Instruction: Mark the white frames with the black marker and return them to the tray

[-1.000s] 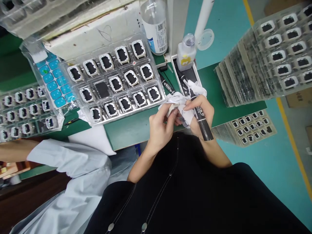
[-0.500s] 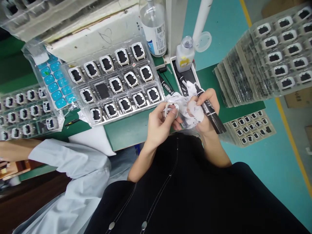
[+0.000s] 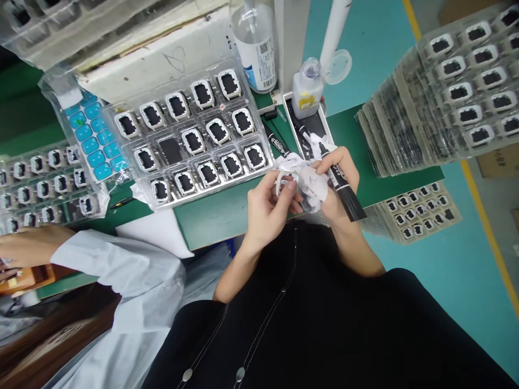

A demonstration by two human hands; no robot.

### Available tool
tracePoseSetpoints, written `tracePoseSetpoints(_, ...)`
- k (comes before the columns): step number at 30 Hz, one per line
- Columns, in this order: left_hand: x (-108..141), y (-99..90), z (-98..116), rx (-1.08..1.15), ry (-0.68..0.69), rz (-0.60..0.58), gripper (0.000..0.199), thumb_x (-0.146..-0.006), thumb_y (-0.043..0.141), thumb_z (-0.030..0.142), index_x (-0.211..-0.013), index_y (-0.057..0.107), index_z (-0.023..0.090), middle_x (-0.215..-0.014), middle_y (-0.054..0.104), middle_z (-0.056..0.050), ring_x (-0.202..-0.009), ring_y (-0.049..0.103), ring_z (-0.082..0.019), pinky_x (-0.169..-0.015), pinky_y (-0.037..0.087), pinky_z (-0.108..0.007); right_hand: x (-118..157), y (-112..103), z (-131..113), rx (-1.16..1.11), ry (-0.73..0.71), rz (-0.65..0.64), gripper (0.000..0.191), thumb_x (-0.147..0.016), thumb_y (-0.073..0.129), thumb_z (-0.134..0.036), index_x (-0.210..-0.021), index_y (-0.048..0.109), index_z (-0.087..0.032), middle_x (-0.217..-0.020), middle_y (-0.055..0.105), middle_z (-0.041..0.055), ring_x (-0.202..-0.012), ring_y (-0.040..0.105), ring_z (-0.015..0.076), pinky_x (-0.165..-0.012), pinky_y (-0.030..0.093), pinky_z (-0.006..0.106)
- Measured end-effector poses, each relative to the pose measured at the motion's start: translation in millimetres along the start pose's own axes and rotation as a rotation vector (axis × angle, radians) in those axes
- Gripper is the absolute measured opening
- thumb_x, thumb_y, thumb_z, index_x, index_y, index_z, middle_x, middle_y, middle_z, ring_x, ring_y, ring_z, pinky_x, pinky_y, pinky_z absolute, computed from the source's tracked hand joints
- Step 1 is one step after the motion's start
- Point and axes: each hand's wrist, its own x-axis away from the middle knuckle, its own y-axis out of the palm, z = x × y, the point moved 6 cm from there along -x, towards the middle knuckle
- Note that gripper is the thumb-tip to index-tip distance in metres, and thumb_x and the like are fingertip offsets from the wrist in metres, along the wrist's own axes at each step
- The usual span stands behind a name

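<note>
From where I stand, the black marker is held slantwise, its long axis running from the narrow end, up and left toward the bench's far side, down to the thick end at lower right, near the wearer. The right hand clamps it with bent fingers, along with a crumpled white cloth. The left hand, forearm angled up and inward, pinches a white frame between thumb and fingers; it's tilted, touching or nearly touching the cloth. I can't tell its longer side. Both hands are before the green bench's near edge.
</note>
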Motion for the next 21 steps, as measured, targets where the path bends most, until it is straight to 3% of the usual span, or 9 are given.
tracePoseSetpoints(3, 3, -1.8, 2, -0.235, 0.121, 0.041, 0.027, -0.121, 0.07, 0.053, -0.117, 0.073, 0.026, -0.084, 0.084, 0.002, -0.065, 0.082, -0.018, -0.064, 0.064, -0.028, 1, 1, -11, 0.038, -0.056, 0.039, 0.041, -0.097, 0.1, -0.055, -0.096, 0.067, -0.031, -0.083, 0.068, -0.0087, -0.066, 0.057, 0.0137, -0.062, 0.044, 0.033)
tracePoseSetpoints(8, 4, -2.5, 7, -0.404, 0.218, 0.056, 0.015, -0.121, 0.069, 0.038, -0.117, 0.076, 0.026, -0.081, 0.082, 0.003, -0.066, 0.083, -0.017, -0.068, 0.062, -0.026, 1, 6, -13, 0.139, -0.05, 0.004, 0.038, -0.101, 0.095, -0.053, -0.096, 0.066, -0.03, -0.086, 0.068, -0.0081, -0.068, 0.056, 0.0144, -0.067, 0.05, 0.034)
tracePoseSetpoints(12, 5, -8.2, -1, -0.275, 0.135, 0.051, 0.023, -0.122, 0.071, 0.048, -0.121, 0.077, 0.026, -0.087, 0.084, 0.003, -0.066, 0.082, -0.016, -0.067, 0.064, -0.025, 0, -3, -14, 0.284, -0.117, 0.11, 0.036, -0.103, 0.089, -0.053, -0.093, 0.063, -0.031, -0.082, 0.062, -0.0065, -0.068, 0.053, 0.0173, -0.067, 0.049, 0.036)
tracePoseSetpoints(15, 5, -11.5, -7, -0.144, 0.065, 0.041, 0.032, -0.119, 0.074, 0.058, -0.117, 0.076, 0.026, -0.089, 0.086, 0.002, -0.065, 0.082, -0.017, -0.065, 0.066, -0.027, 2, -9, -13, 0.398, -0.202, 0.174, 0.021, -0.104, 0.08, -0.04, -0.096, 0.063, -0.031, -0.083, 0.063, -0.0063, -0.069, 0.054, 0.0176, -0.066, 0.046, 0.035)
tracePoseSetpoints(18, 7, -13.1, -7, -0.03, 0.047, 0.038, 0.037, -0.117, 0.077, 0.062, -0.115, 0.075, 0.026, -0.089, 0.086, 0.0, -0.065, 0.081, -0.018, -0.062, 0.065, -0.029, 6, -7, -8, 0.628, -0.328, 0.174, 0.005, -0.104, 0.072, -0.028, -0.103, 0.067, -0.03, -0.086, 0.068, -0.005, -0.073, 0.059, 0.019, -0.07, 0.046, 0.036)
tracePoseSetpoints(21, 9, -15.6, -5, 0.028, 0.066, 0.039, 0.036, -0.117, 0.078, 0.061, -0.115, 0.076, 0.026, -0.09, 0.087, -0.001, -0.069, 0.082, -0.018, -0.064, 0.066, -0.03, 12, -2, 0, 0.905, -0.455, 0.168, 0.006, -0.107, 0.071, -0.027, -0.112, 0.07, -0.029, -0.091, 0.074, -0.0004, -0.086, 0.065, 0.0249, -0.08, 0.051, 0.041)
